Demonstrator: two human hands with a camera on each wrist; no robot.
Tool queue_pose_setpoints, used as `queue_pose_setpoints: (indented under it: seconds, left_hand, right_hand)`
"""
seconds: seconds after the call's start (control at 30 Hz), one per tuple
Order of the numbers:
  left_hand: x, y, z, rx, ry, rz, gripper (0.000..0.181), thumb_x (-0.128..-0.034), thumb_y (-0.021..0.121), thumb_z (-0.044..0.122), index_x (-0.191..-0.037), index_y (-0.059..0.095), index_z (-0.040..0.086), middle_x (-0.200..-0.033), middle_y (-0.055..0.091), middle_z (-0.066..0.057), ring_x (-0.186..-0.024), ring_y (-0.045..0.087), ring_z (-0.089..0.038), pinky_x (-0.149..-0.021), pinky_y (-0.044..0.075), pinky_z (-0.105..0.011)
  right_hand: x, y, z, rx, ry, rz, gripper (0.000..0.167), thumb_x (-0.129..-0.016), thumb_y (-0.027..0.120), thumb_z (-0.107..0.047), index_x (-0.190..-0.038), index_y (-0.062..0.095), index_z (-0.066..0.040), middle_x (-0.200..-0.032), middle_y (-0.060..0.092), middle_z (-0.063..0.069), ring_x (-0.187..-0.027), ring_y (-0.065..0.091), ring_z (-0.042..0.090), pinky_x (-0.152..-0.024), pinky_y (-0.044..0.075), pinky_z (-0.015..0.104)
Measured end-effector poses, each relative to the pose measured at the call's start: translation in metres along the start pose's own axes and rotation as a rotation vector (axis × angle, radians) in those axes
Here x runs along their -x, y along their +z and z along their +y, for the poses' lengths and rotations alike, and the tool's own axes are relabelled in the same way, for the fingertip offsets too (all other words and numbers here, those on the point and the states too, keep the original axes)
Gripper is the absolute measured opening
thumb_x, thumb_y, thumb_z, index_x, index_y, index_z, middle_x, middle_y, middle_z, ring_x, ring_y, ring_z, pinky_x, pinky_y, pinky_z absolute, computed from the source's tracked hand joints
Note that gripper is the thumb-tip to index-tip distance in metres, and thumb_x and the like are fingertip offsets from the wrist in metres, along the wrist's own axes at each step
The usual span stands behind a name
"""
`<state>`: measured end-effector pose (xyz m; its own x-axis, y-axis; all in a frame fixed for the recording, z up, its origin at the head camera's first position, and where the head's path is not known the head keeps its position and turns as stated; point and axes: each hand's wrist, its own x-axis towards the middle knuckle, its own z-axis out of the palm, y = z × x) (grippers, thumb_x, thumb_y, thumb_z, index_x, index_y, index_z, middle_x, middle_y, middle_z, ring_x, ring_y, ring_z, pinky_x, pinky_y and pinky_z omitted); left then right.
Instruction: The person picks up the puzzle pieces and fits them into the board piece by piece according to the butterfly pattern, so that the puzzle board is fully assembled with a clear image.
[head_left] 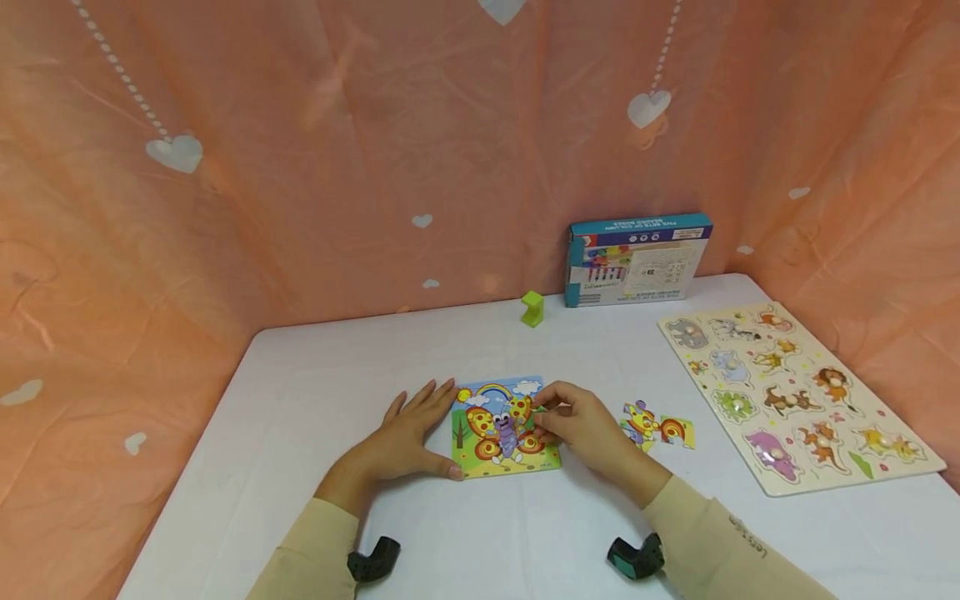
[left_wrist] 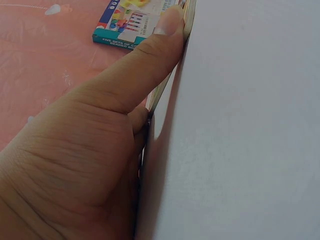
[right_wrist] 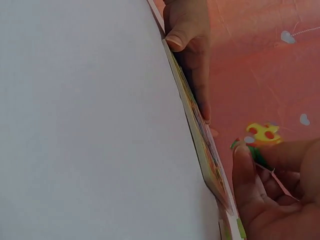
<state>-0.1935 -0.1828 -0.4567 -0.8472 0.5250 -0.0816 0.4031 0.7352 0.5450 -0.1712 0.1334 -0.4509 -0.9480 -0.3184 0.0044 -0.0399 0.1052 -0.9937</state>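
A square butterfly puzzle (head_left: 506, 429) lies on the white table. My left hand (head_left: 408, 437) rests at its left side with the fingers straight, thumb at the lower left corner; the left wrist view shows that thumb (left_wrist: 145, 60) along the board's edge. Over the puzzle's right side, my right hand (head_left: 588, 429) pinches a puzzle piece. In the right wrist view this piece (right_wrist: 262, 132), yellow with red spots and some green, is between thumb and fingers, raised off the board (right_wrist: 197, 135). Loose puzzle pieces (head_left: 641, 423) lie right of my right hand.
A wooden animal peg board (head_left: 806, 396) lies on the right of the table. At the back stand a blue-edged box (head_left: 637, 260) and a small green block (head_left: 532, 308). Orange curtain (head_left: 337, 167) with white hearts hangs behind and beside the table.
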Motion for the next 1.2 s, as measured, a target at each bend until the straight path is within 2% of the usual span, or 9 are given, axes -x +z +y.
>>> queue_pose_setpoints:
  seconds: [0.07,0.23,0.3,0.53,0.63,0.83,0.93,1.07,1.2]
  left_hand:
    - [0.000,-0.001,0.001,0.000,-0.009,-0.011,0.131,-0.0724,0.095,0.062,-0.174,0.029,0.013,-0.180,0.019,-0.003,-0.166,0.003,-0.032,-0.128,-0.009,-0.060]
    - [0.000,-0.003,0.002,-0.011,-0.022,-0.026,0.130,-0.0742,0.095,0.062,-0.174,0.027,0.014,-0.180,0.018,-0.002,-0.166,0.002,-0.030,-0.128,-0.010,-0.059]
    - [0.000,-0.003,0.002,-0.011,-0.020,-0.026,0.130,-0.0744,0.095,0.062,-0.174,0.027,0.013,-0.180,0.018,-0.002,-0.166,0.002,-0.031,-0.128,-0.010,-0.059]
    - [-0.001,-0.002,0.001,-0.014,-0.025,-0.027,0.129,-0.0746,0.094,0.064,-0.174,0.027,0.016,-0.180,0.018,0.001,-0.166,0.001,-0.029,-0.128,-0.011,-0.058]
    - [-0.001,-0.001,0.000,-0.015,-0.023,-0.025,0.129,-0.0749,0.093,0.065,-0.175,0.027,0.016,-0.180,0.018,0.001,-0.166,0.001,-0.029,-0.128,-0.011,-0.059]
    - [-0.001,-0.002,0.002,-0.007,-0.020,-0.025,0.130,-0.0742,0.094,0.064,-0.174,0.027,0.016,-0.180,0.018,0.001,-0.166,0.001,-0.028,-0.128,-0.011,-0.058]
    - [-0.001,-0.002,0.002,-0.010,-0.020,-0.023,0.130,-0.0743,0.094,0.064,-0.174,0.027,0.015,-0.180,0.019,0.000,-0.166,0.002,-0.029,-0.128,-0.010,-0.059]
    - [-0.001,-0.002,0.003,-0.014,-0.023,-0.022,0.130,-0.0744,0.095,0.063,-0.174,0.027,0.015,-0.180,0.019,0.000,-0.166,0.003,-0.029,-0.128,-0.010,-0.059]
    - [-0.001,-0.002,0.003,-0.013,-0.023,-0.022,0.130,-0.0740,0.095,0.063,-0.174,0.028,0.015,-0.180,0.019,0.000,-0.166,0.003,-0.029,-0.128,-0.010,-0.059]
  right_hand:
    - [0.000,0.000,0.000,-0.022,0.012,-0.006,0.015,-0.105,0.066,0.004,-0.119,0.062,0.007,-0.104,0.067,0.017,-0.091,0.073,0.028,-0.078,0.064,0.031]
    - [-0.001,0.004,-0.003,-0.094,0.018,-0.026,0.043,-0.107,0.061,0.008,-0.149,0.053,0.003,-0.105,0.060,0.018,-0.093,0.074,0.028,-0.081,0.065,0.033]
    - [-0.002,0.007,-0.005,-0.108,0.007,-0.034,0.047,-0.107,0.060,0.009,-0.152,0.053,0.003,-0.104,0.058,0.018,-0.092,0.074,0.028,-0.081,0.065,0.033]
    - [-0.007,0.019,-0.008,-0.034,-0.015,-0.010,0.020,-0.104,0.071,0.000,-0.120,0.061,0.004,-0.101,0.066,0.012,-0.090,0.070,0.025,-0.077,0.060,0.028]
    - [-0.010,0.022,-0.008,-0.018,-0.020,-0.005,0.024,-0.103,0.072,0.000,-0.124,0.060,0.002,-0.100,0.069,0.012,-0.090,0.068,0.026,-0.077,0.058,0.029]
    - [-0.014,0.026,-0.007,-0.033,0.001,-0.006,0.048,-0.103,0.070,0.003,-0.149,0.059,-0.003,-0.104,0.064,0.012,-0.092,0.067,0.024,-0.080,0.059,0.028]
    - [-0.015,0.027,-0.008,-0.033,0.010,-0.007,0.039,-0.104,0.071,0.001,-0.142,0.062,-0.001,-0.103,0.066,0.011,-0.091,0.067,0.023,-0.080,0.059,0.028]
    - [-0.017,0.029,-0.008,-0.018,0.002,0.001,0.020,-0.102,0.074,-0.004,-0.119,0.064,0.000,-0.095,0.070,0.008,-0.088,0.066,0.022,-0.078,0.056,0.028]
    - [-0.019,0.030,-0.008,-0.011,-0.003,0.015,0.018,-0.100,0.077,-0.004,-0.113,0.064,0.000,-0.089,0.067,0.008,-0.081,0.060,0.020,-0.071,0.051,0.027]
